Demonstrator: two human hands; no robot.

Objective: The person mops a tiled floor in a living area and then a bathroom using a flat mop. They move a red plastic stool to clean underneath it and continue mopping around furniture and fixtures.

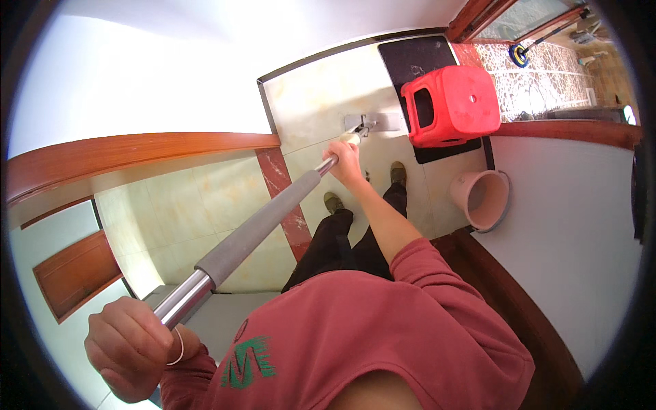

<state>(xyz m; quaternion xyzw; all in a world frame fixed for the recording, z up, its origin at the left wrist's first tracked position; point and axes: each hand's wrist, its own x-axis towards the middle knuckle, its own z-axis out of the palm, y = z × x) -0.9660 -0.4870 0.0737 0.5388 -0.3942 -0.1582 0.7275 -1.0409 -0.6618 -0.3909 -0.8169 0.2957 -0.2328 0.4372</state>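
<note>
My left hand [134,344] is wrapped around the upper end of a flat mop's handle [256,230], a metal pole with a grey foam sleeve. Lower down, my right hand [344,160] grips the same pole below the foam, beside a pale collar. The pole slants away from me to a flat rectangular mop head [387,122], which lies on the pale tiled floor just beyond my feet. A thin pale band circles my left wrist. Fingers of both hands partly hide the pole.
A red plastic stool [469,105] stands on a black mat [410,56] at the right. Nearby is a pink bucket [484,200] against the wall. A wooden door frame [154,146] lies left; a blue-and-yellow mop [519,54] is in the room beyond the right doorway.
</note>
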